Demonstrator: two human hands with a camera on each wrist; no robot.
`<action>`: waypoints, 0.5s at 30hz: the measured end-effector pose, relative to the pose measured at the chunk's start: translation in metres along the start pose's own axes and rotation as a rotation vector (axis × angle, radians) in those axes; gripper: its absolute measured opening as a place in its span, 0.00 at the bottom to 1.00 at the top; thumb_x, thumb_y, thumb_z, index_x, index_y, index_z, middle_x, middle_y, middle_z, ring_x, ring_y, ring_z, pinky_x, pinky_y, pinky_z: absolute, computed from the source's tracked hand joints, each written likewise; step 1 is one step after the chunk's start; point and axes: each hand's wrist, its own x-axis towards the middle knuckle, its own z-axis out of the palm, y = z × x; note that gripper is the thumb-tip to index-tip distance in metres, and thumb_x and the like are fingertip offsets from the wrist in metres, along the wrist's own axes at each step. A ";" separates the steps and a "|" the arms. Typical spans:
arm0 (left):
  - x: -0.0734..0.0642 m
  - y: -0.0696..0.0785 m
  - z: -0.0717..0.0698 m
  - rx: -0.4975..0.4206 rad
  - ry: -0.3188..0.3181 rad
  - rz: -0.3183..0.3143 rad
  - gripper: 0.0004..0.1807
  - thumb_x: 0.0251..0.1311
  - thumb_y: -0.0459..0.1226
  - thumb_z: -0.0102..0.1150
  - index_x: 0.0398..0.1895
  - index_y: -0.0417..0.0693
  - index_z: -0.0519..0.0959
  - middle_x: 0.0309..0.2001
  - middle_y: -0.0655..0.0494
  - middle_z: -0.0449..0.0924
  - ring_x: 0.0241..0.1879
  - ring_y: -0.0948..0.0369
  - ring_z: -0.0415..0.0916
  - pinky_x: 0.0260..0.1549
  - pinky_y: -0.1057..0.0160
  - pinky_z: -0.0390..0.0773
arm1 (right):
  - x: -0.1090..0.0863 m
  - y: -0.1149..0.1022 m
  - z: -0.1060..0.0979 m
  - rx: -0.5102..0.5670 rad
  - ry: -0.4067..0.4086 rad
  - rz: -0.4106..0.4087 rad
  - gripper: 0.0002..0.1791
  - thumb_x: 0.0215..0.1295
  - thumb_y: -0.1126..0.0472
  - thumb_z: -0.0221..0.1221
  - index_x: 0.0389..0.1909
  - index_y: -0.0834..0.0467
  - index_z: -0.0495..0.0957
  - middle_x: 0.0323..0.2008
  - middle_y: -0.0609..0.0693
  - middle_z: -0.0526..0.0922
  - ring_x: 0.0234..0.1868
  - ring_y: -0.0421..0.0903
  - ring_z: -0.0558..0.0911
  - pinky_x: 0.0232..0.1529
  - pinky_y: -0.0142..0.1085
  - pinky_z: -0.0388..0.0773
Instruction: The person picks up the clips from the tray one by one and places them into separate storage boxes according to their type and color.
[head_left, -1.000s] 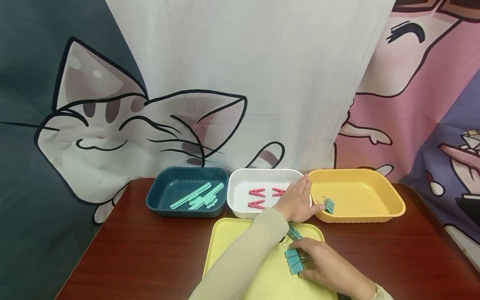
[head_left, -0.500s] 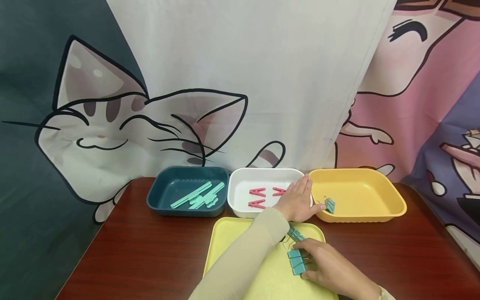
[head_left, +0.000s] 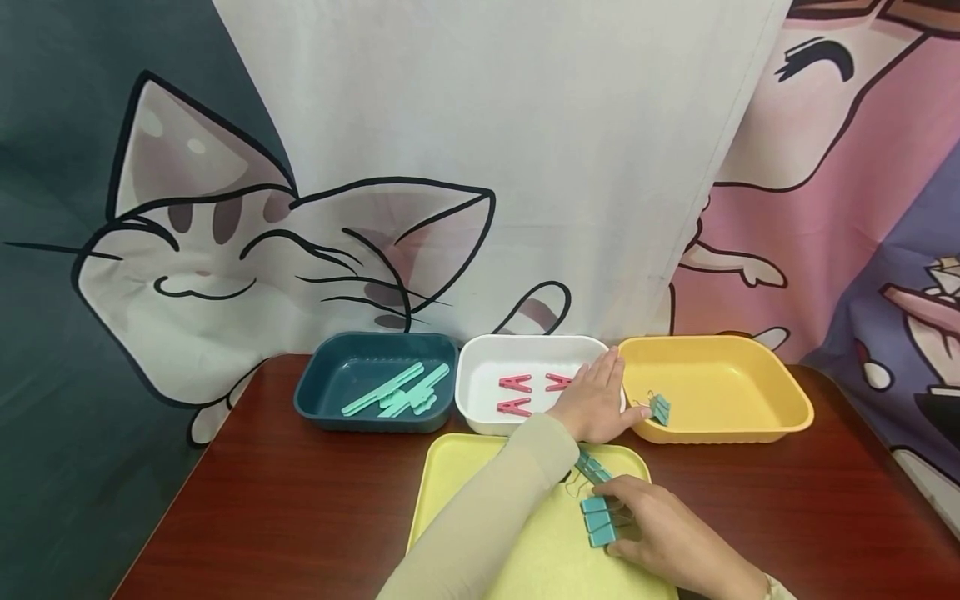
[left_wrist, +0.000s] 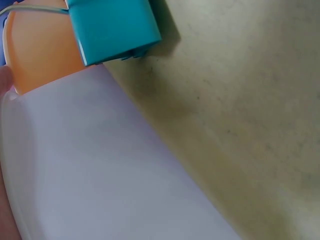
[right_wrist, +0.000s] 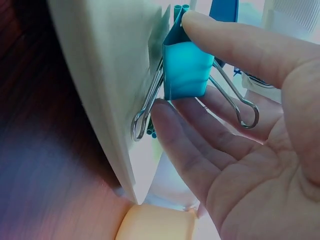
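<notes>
My left hand (head_left: 588, 406) lies with its fingers straight across the right rim of the white bin (head_left: 472, 358). Its thumb reaches over the near left rim of the yellow bin (head_left: 780, 392), close to a teal binder clip (head_left: 659, 409) in there. With thumb and fingertips my right hand (head_left: 667, 533) pinches another teal binder clip (head_left: 598, 522) by its ends, over the pale yellow tray (head_left: 450, 500). In the right wrist view this clip (right_wrist: 187, 70) has its wire handles spread on both sides. Behind it on the tray is a further teal binder clip (head_left: 592, 465), partly hidden.
Pink clothespins (head_left: 514, 383) lie in the white bin, partly behind the left hand. To the left, a dark teal bin (head_left: 315, 400) holds several mint-green sealing clips (head_left: 382, 392). The tray and bins stand on a reddish-brown table (head_left: 285, 508) before a printed curtain (head_left: 480, 125).
My right hand has shifted slightly to the right, and the binder clip it pinches has come along. The left hand has stayed where it was.
</notes>
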 end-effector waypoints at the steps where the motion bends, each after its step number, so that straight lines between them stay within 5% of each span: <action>1: 0.000 0.000 0.000 0.001 0.002 0.000 0.49 0.71 0.68 0.30 0.82 0.47 0.38 0.82 0.56 0.31 0.79 0.63 0.30 0.75 0.63 0.38 | 0.000 0.000 -0.001 0.001 -0.001 0.005 0.29 0.46 0.58 0.78 0.51 0.58 0.80 0.46 0.42 0.83 0.44 0.37 0.80 0.45 0.40 0.81; 10: -0.008 0.002 -0.005 0.001 0.043 0.013 0.48 0.72 0.66 0.33 0.82 0.45 0.42 0.82 0.55 0.36 0.79 0.61 0.35 0.75 0.62 0.43 | -0.002 0.002 -0.005 0.020 0.010 0.014 0.31 0.46 0.59 0.79 0.53 0.59 0.80 0.46 0.43 0.83 0.41 0.37 0.81 0.42 0.39 0.82; 15: -0.005 0.001 -0.004 -0.006 0.016 0.002 0.48 0.72 0.67 0.32 0.82 0.45 0.40 0.82 0.55 0.33 0.79 0.62 0.32 0.75 0.62 0.40 | -0.005 0.006 -0.006 0.021 0.062 -0.017 0.32 0.44 0.61 0.79 0.53 0.60 0.80 0.46 0.44 0.83 0.39 0.36 0.82 0.40 0.37 0.82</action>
